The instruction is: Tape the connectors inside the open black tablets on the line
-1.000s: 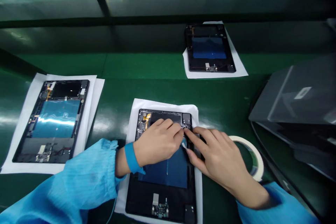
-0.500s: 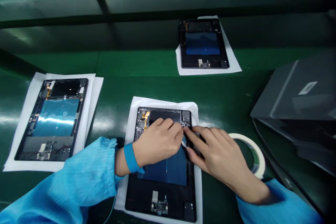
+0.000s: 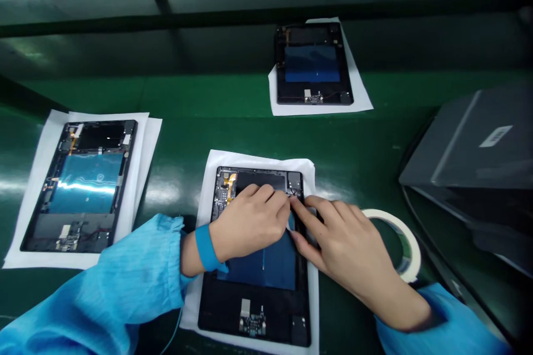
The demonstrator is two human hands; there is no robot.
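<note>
An opened tablet (image 3: 250, 310), its inner side up, lies before me on white paper sheets (image 3: 200, 255). A blue film-covered panel (image 3: 270, 266) fills its middle. My left hand (image 3: 254, 219), with a blue band at the wrist, is closed over the tablet's upper part; its fingertips and anything in them are hidden. Beside it, my right hand (image 3: 345, 238) reaches in from the right, index finger and thumb apart. The index fingertip touches the tablet's upper right near some thin dark wires. A small white strip (image 3: 290, 224) shows between the left fingers and the right thumb tip.
Left of me lies another opened tablet (image 3: 83, 183) on paper; a third tablet (image 3: 312, 64) sits farther back. A roll of masking tape (image 3: 410, 244) lies right of my right hand. A dark grey case-like object (image 3: 466, 144) and a cable (image 3: 433, 244) stand at the far right.
The whole view has shifted slightly. Both hands keep almost the same place on the tablet, with the right thumb moved a little closer to the left fingers.
</note>
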